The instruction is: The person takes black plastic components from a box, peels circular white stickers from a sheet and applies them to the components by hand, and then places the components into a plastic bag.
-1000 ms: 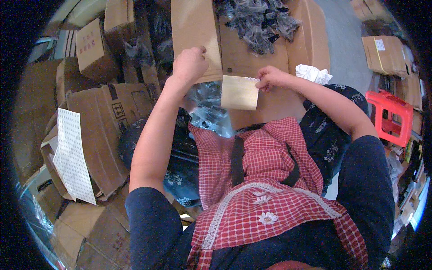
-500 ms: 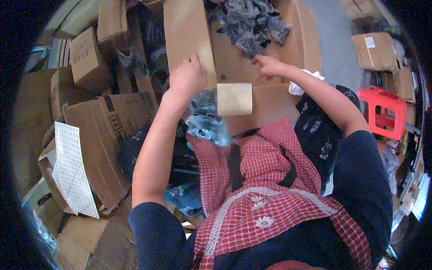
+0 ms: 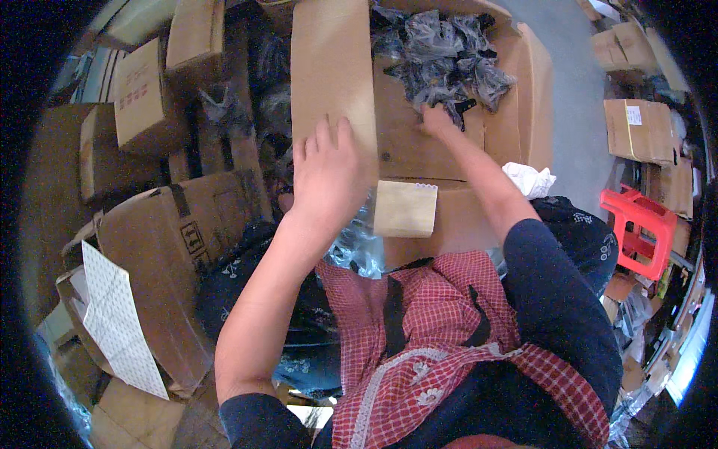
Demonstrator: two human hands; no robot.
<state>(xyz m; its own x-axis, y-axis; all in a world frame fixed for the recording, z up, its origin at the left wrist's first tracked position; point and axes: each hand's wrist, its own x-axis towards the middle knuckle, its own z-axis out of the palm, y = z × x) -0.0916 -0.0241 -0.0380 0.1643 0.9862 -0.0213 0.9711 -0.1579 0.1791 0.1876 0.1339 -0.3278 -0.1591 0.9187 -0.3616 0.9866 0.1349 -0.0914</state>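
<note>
A large open cardboard box (image 3: pixel 516 142) stands in front of me, holding a pile of dark parts in clear plastic bags (image 3: pixel 441 45). My right hand (image 3: pixel 439 122) reaches into it, fingers curled at the nearest bagged black part (image 3: pixel 434 94); the fingertips are partly hidden. My left hand (image 3: pixel 329 168) lies over the box's left flap (image 3: pixel 333 67), its fingers stretched out and holding nothing. Just right of the left wrist, a small beige card pad (image 3: pixel 405 209) rests on the near flap. Crumpled clear-blue plastic (image 3: pixel 357 251) sits below that hand.
Closed cartons (image 3: pixel 142 97) crowd the left side, with a big worn carton (image 3: pixel 161 262) and white printed sheets (image 3: pixel 120 318) nearer me. White crumpled paper (image 3: pixel 529 179) lies at the box's right corner. A red plastic stool (image 3: pixel 639 232) and another carton (image 3: pixel 639 131) stand at right.
My right hand has gone deeper into the box, from above the bare bottom to the bagged parts. The left hand's fingers have straightened over the flap. The whole view has shifted.
</note>
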